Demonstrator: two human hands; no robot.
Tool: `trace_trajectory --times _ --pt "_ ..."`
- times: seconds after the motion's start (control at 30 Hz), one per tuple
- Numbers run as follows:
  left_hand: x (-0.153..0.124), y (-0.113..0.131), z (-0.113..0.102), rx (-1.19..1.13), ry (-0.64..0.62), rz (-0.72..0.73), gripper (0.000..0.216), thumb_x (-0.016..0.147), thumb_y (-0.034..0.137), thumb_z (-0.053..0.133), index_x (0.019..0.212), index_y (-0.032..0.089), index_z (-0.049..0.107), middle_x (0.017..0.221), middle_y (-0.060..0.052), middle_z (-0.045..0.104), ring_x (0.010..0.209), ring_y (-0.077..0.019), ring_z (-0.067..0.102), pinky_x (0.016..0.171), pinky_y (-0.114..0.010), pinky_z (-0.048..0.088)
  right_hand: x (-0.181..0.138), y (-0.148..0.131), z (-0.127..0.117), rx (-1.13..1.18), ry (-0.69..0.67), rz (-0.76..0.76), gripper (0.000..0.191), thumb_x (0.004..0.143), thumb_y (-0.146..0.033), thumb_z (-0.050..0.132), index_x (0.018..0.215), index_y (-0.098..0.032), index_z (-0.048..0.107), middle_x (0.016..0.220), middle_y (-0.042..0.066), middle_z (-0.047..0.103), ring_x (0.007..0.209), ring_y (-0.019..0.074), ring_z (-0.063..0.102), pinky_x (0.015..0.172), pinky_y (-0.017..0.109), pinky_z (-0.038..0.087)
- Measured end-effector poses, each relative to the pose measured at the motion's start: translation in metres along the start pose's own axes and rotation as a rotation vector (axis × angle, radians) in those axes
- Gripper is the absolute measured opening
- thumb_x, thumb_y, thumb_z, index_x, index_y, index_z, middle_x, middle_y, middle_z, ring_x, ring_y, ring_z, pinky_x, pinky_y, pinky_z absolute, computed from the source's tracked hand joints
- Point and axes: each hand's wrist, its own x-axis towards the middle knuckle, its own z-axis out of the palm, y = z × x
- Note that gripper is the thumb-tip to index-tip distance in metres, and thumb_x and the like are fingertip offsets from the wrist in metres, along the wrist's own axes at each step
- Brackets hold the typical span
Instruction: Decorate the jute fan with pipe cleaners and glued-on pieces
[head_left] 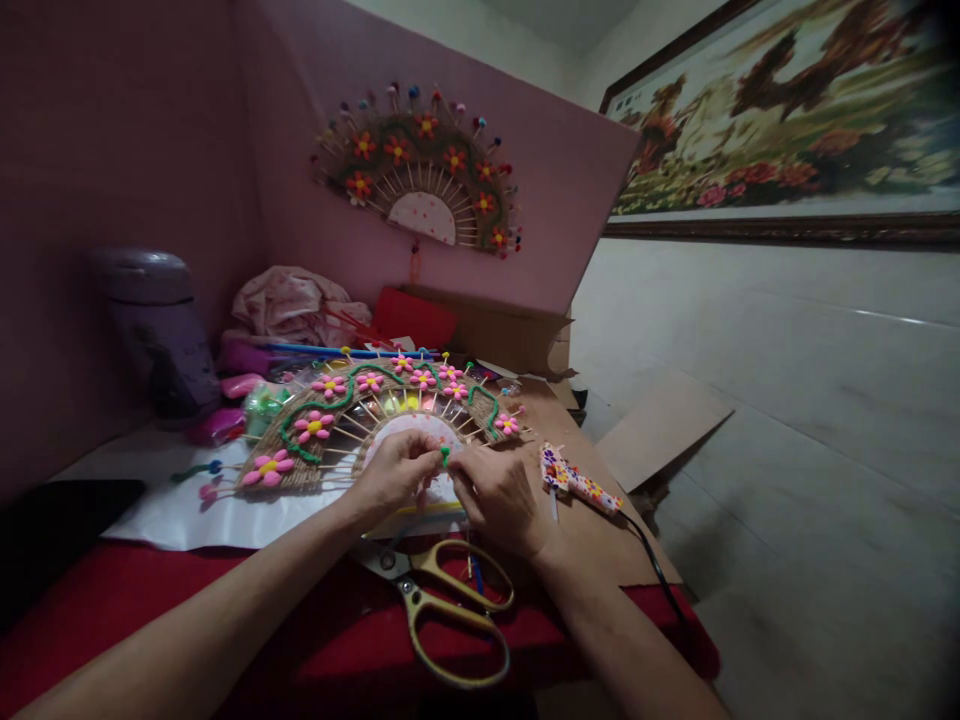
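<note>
A fan-shaped craft of wooden sticks, jute, pink flowers and green trim lies on the table in front of me. My left hand and my right hand meet at its lower middle, fingers pinched together on a small green piece. Both hands rest over the fan's pale dotted centre. Gold-handled scissors lie just below my wrists on the red cloth.
A patterned glue gun with a black cord lies right of my hands on brown cardboard. A finished fan hangs on the pink board behind. A purple jar, pink cloth and craft bits crowd the back left.
</note>
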Motion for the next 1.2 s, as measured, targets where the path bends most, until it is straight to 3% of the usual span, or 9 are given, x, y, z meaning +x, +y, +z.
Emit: trace_trajectory --times 0.1,0.2,0.33,0.47,0.6,0.8,0.93,1.03,1.2 --pt "-0.001 -0.002 0.001 0.307 0.071 0.151 0.011 0.072 0.023 0.052 0.064 0.017 0.05 0.055 0.003 0.05 0.051 -0.0099 0.046 0.047 -0.021 0.033 -0.001 0.004 -0.001 -0.043 -0.022 -0.024 0.016 0.087 -0.017 0.042 0.081 -0.016 0.057 0.074 0.007 0.06 0.072 0.0168 0.054 0.065 0.027 0.037" --pt "-0.003 -0.002 -0.001 0.403 -0.046 0.233 0.009 0.073 0.019 0.051 0.064 0.016 0.051 0.057 0.003 0.051 0.056 -0.0099 0.044 0.05 -0.021 0.031 -0.001 0.009 -0.002 0.107 -0.022 0.047 0.014 0.087 -0.018 0.045 0.081 -0.016 0.058 0.075 0.006 0.061 0.073 0.0161 0.054 0.066 0.027 0.038" --pt "-0.005 0.001 -0.004 0.037 -0.239 0.053 0.019 0.075 0.032 0.056 0.067 0.016 0.048 0.053 0.004 0.049 0.046 -0.0083 0.044 0.044 -0.02 0.032 0.002 0.01 -0.002 0.581 0.055 0.303 0.011 0.083 -0.024 0.054 0.077 -0.017 0.059 0.071 0.001 0.059 0.066 0.013 0.052 0.062 0.024 0.04" --pt "-0.006 0.005 0.002 -0.276 -0.19 0.0 0.026 0.072 0.038 0.062 0.068 0.015 0.049 0.052 0.004 0.05 0.041 -0.0068 0.045 0.039 -0.019 0.033 0.004 0.005 0.001 0.842 0.092 0.412 0.015 0.082 -0.029 0.055 0.075 -0.017 0.06 0.069 -0.001 0.055 0.066 0.0118 0.049 0.062 0.023 0.04" --pt "-0.006 0.005 0.011 -0.289 -0.029 0.029 0.029 0.07 0.04 0.064 0.065 0.015 0.049 0.049 0.005 0.048 0.038 -0.0063 0.043 0.036 -0.018 0.035 0.003 0.0 0.002 0.834 0.08 0.413 0.017 0.084 -0.029 0.052 0.077 -0.017 0.06 0.071 0.0 0.055 0.067 0.0117 0.049 0.063 0.023 0.041" --pt "-0.005 -0.001 0.011 -0.029 0.107 0.133 0.019 0.073 0.033 0.06 0.07 0.015 0.054 0.057 0.003 0.052 0.044 -0.0076 0.047 0.037 -0.018 0.039 0.005 0.001 0.002 0.701 0.085 0.369 0.017 0.086 -0.027 0.049 0.079 -0.016 0.06 0.072 0.001 0.059 0.067 0.0127 0.053 0.063 0.024 0.042" --pt "-0.006 0.0 0.006 0.104 0.078 0.175 0.014 0.074 0.029 0.058 0.073 0.015 0.061 0.062 0.001 0.055 0.048 -0.0082 0.049 0.04 -0.019 0.043 0.004 0.004 -0.001 0.559 0.018 0.269 0.015 0.087 -0.022 0.047 0.082 -0.017 0.061 0.075 0.003 0.061 0.07 0.0138 0.053 0.065 0.025 0.042" --pt "-0.007 0.003 0.004 0.121 0.02 0.128 0.015 0.073 0.03 0.058 0.07 0.016 0.063 0.058 0.001 0.055 0.047 -0.0098 0.052 0.041 -0.021 0.047 0.003 0.007 -0.005 0.459 -0.027 0.21 0.013 0.087 -0.019 0.047 0.083 -0.017 0.06 0.078 0.004 0.061 0.073 0.0149 0.054 0.068 0.026 0.042" --pt "-0.008 0.008 0.002 0.091 -0.042 0.052 0.018 0.073 0.03 0.059 0.068 0.014 0.062 0.057 -0.001 0.06 0.047 -0.0112 0.057 0.044 -0.021 0.048 0.003 0.008 -0.008 0.495 -0.054 0.196 0.013 0.087 -0.019 0.047 0.082 -0.016 0.058 0.077 0.003 0.06 0.072 0.0137 0.054 0.067 0.025 0.042"
